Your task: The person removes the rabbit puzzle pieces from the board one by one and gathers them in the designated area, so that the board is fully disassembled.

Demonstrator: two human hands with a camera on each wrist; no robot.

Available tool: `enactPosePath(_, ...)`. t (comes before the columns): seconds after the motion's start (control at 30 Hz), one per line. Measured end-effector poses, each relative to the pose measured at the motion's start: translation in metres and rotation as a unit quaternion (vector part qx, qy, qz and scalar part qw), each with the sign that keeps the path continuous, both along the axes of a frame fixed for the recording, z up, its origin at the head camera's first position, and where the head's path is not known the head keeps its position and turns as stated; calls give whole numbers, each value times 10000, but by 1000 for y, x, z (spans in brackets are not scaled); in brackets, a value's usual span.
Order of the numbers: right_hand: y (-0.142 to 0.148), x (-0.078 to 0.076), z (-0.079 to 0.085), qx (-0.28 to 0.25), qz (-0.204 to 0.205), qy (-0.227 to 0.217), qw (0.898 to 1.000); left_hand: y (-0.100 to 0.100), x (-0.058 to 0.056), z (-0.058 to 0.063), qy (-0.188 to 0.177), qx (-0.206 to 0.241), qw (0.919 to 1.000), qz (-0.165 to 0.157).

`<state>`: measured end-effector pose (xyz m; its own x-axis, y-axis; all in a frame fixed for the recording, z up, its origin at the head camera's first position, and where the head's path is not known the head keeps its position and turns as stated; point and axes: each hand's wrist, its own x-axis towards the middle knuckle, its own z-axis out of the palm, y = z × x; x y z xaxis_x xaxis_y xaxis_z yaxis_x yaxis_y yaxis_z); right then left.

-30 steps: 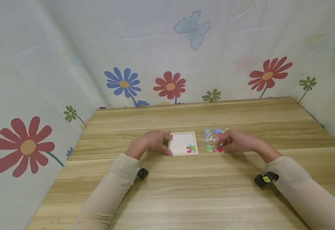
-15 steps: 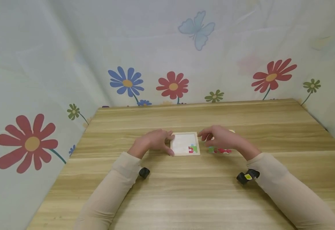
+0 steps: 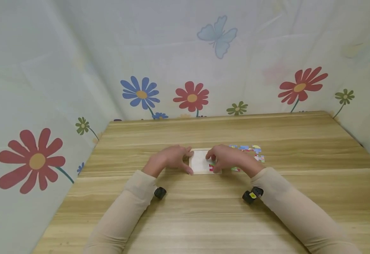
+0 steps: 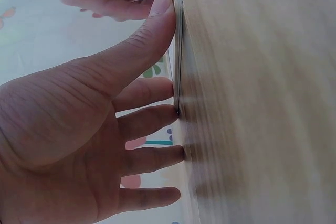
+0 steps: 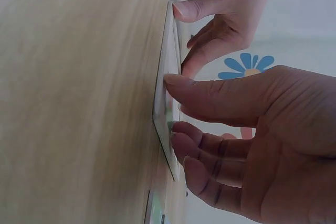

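A light wooden puzzle tray (image 3: 199,161) lies on the table, its pale inside mostly bare. My left hand (image 3: 172,157) grips its left side, thumb at the near corner and index finger at the far one. In the left wrist view the left thumb (image 4: 152,24) presses the tray's edge. My right hand (image 3: 224,157) is over the tray's right part, fingers curled and thumb low at a red and green puzzle piece (image 3: 211,168). In the right wrist view its fingertips (image 5: 181,139) meet the tray surface close to a bit of green; the fingers partly hide what they pinch.
Several loose puzzle pieces (image 3: 256,148) lie right of the tray, partly behind my right hand and wrist. The wood-grain table (image 3: 178,215) meets a white cloth backdrop (image 3: 159,42) printed with flowers and a butterfly.
My right hand has moved left from the loose pieces to the tray's right part, uncovering more of those pieces. My left hand keeps its place at the tray's left side.
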<state>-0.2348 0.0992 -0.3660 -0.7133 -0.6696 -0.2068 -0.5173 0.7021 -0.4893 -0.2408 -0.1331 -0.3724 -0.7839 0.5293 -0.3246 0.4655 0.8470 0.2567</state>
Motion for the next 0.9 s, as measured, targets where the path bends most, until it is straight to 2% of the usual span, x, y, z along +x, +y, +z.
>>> enactPosePath(0.37,1,-1,-1,-88,28,-3,10000,-1,-2,0,38,-50,9999,-79)
enactPosePath(0.6,2,0,-1,-326,159,171,9992,-2,-3,-2,55,-97,9999,-61)
enactPosePath(0.9,8,1,1,-472,250,-45,9986,0,-3,-3,30,-79,10000,-30)
